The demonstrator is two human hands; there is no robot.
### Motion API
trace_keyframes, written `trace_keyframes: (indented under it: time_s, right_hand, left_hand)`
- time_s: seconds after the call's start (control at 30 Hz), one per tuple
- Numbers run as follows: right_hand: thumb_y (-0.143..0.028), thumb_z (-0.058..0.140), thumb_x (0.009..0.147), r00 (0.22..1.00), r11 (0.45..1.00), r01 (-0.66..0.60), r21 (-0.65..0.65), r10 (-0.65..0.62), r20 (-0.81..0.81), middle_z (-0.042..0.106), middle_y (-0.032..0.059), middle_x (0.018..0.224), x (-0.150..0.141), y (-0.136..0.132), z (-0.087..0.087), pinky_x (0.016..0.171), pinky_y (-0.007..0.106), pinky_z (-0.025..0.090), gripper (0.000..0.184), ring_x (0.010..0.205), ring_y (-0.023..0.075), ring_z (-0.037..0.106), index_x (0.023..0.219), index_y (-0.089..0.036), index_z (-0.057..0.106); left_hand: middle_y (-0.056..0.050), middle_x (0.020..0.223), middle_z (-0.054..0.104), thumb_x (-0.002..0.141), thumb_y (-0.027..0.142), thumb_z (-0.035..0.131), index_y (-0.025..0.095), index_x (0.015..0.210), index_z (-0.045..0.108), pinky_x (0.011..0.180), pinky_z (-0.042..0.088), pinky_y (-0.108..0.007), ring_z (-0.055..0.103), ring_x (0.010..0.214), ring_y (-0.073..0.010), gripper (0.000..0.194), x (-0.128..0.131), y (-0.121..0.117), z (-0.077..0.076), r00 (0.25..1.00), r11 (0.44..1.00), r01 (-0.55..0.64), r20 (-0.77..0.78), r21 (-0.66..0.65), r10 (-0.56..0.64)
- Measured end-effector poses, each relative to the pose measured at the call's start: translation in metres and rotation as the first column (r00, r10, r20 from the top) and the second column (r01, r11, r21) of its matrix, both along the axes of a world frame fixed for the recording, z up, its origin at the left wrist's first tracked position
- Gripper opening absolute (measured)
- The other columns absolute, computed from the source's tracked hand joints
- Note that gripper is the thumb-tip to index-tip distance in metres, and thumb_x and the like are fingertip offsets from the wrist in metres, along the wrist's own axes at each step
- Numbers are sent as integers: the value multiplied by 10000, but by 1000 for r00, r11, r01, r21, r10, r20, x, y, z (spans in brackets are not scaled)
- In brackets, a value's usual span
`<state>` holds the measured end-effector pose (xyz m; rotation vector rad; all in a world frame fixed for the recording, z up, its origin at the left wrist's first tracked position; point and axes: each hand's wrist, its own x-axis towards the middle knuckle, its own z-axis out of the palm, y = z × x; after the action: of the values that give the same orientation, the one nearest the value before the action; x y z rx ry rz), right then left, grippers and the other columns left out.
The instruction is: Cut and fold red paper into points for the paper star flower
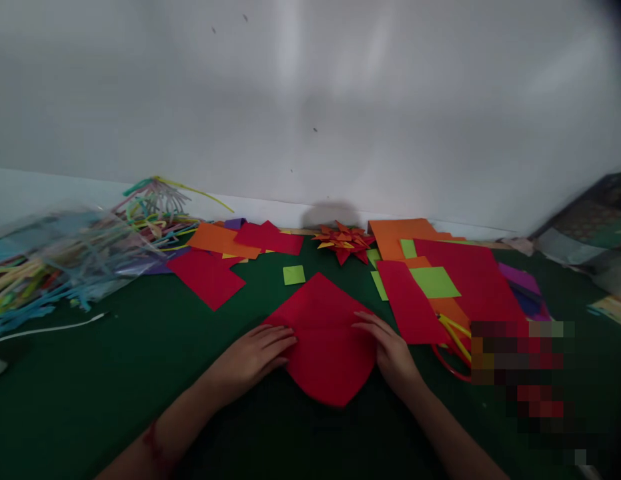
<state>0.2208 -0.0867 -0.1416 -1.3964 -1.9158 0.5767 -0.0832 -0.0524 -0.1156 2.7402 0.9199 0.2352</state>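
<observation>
A square sheet of red paper (325,353) lies cornerwise in front of me, with a faint crease running across it from side to side. Its near part curves upward. My left hand (257,353) holds the left corner, fingers together on top of the paper and the thumb hidden. At the right corner, my right hand (390,350) grips the edge, its fingertips resting on the red surface. Beyond the sheet is a small light-green paper square (293,275). Farther back sits a spiky red and orange folded-paper flower (343,243).
Red (207,277) and orange paper (217,239) overlap at the back left, beside a clear plastic bag with colourful pipe cleaners (95,250). More red sheets (470,277), green pieces (437,283) and yellow-handled scissors (455,333) lie to the right. A white cable (55,328) crosses the green tabletop (115,387).
</observation>
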Motion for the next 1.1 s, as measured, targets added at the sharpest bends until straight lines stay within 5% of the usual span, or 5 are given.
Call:
trace_keyframes:
  time_s: [0.23,0.4,0.57,0.77,1.1]
  right_hand:
    - [39,288,575,1000,1000,19,-11,-19,-24,532,3,1194,-3,-3,1,983,444,337,597,1178,190,416,1001,-254,588]
    - [29,291,610,997,999,52,10,-51,-62,556,8,1165,-4,-5,3,947,428,383,554,1133,192,465,971,-247,607]
    - [8,303,679,987,980,160,120,-157,-33,535,-1,1200,1,-18,14,1014,441,296,526,1204,188,390,1036,-257,585]
    - [-91,441,754,957,978,-196,-73,207,204,396,-15,1340,-8,-30,30,1007,428,305,516,1248,195,323,1218,-316,464]
    - [-414,574,752,900,987,-153,-44,158,407,656,15,989,-25,-5,45,812,472,384,168,949,255,565,809,-285,666]
  left_hand:
    - [-91,1347,385,775,535,473,217,1268,396,1001,293,-445,331,1239,-254,592,8,-10,4,993,989,111,25,96,-114]
    - [-73,1233,518,913,219,313,201,1220,442,954,355,-388,457,1140,-198,334,13,-18,4,979,969,202,-14,143,-202]
    - [-58,1130,582,913,167,291,176,1144,487,860,436,-327,539,1024,-174,303,8,-18,-1,999,987,37,27,155,-41]
    - [-34,1008,637,911,275,331,197,1044,546,748,476,-287,600,900,-163,264,3,-16,-1,990,992,-46,135,114,30]
    - [-17,912,640,890,316,384,207,956,584,711,466,-262,602,823,-146,237,10,-21,-3,966,994,-111,234,-13,111]
